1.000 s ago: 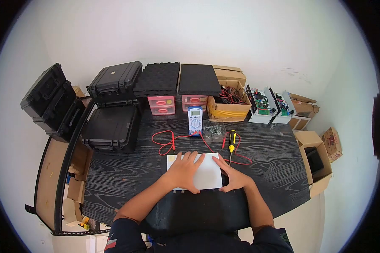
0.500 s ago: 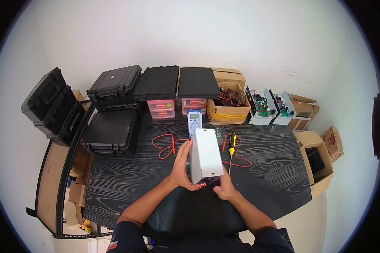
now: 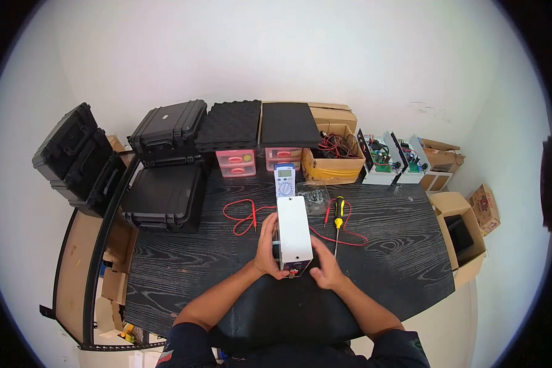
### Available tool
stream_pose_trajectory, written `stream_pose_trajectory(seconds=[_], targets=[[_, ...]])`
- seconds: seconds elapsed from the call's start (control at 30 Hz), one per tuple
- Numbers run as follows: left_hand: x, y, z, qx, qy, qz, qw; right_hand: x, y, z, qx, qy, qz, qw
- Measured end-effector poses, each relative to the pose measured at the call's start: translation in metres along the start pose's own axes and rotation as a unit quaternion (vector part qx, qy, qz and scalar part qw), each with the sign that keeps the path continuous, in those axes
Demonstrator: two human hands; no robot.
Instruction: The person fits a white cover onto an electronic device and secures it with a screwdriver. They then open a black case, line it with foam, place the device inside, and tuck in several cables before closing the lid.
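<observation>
A white metal box (image 3: 294, 228), its long plain face turned up with a small screw or hole near each end, is held above the front of the table. Its near end is dark, with a small red part. My left hand (image 3: 266, 250) wraps round the left side, thumb by the near end. On the right side my right hand (image 3: 326, 267) has its fingers against the box, partly hidden behind it. Just beyond the box lies a blue-and-white multimeter (image 3: 284, 179). A yellow-and-black screwdriver (image 3: 339, 213) and red test leads (image 3: 253, 214) lie nearby.
Black hard cases (image 3: 165, 193) stand on the left. At the back are pink drawer units (image 3: 236, 161) under black foam, a carton (image 3: 332, 170) of cables, and open units with circuit boards (image 3: 381, 161). A clear plastic tray (image 3: 313, 197) holds small parts.
The white box has come upright in view, slightly lower and straighter. My right hand has shifted up along its right side, and the near end with the red part shows more.
</observation>
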State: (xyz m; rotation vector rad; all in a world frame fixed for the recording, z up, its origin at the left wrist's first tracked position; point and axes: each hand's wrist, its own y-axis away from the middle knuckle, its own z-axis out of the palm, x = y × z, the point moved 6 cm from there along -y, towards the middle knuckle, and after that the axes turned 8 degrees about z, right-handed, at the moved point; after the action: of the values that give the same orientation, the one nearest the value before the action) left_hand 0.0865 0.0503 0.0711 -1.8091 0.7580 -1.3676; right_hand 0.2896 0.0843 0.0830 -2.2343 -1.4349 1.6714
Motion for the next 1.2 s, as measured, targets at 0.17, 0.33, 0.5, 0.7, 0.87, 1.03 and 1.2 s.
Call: stream_pose_trajectory(seconds=[0.17,0.33,0.5,0.7,0.87,1.03,1.2], targets=[[-0.008,0.007,0.003,0.006,0.062,-0.076,0.995,0.013,-0.078,-0.051,0.096,0.175,0.042,0.979],[-0.017,0.015,0.001,-0.025,0.016,-0.075,0.997,0.082,-0.165,-0.054,-0.004,0.359,0.104,0.927],[-0.004,0.007,-0.002,-0.032,-0.068,-0.013,0.997,0.144,-0.192,-0.031,-0.107,0.549,0.163,0.813],[0.033,-0.023,-0.013,0.021,-0.080,0.083,0.993,0.154,-0.195,-0.020,-0.101,0.568,0.150,0.803],[0.099,-0.108,-0.016,-0.183,-0.144,0.077,0.969,0.147,-0.195,-0.021,-0.123,0.528,0.139,0.829],[0.098,-0.118,0.000,-0.301,-0.196,0.010,0.933,0.153,-0.195,-0.017,-0.116,0.535,0.155,0.822],[0.099,-0.116,0.001,-0.305,-0.181,0.005,0.935,0.153,-0.192,-0.018,-0.096,0.551,0.158,0.814]])
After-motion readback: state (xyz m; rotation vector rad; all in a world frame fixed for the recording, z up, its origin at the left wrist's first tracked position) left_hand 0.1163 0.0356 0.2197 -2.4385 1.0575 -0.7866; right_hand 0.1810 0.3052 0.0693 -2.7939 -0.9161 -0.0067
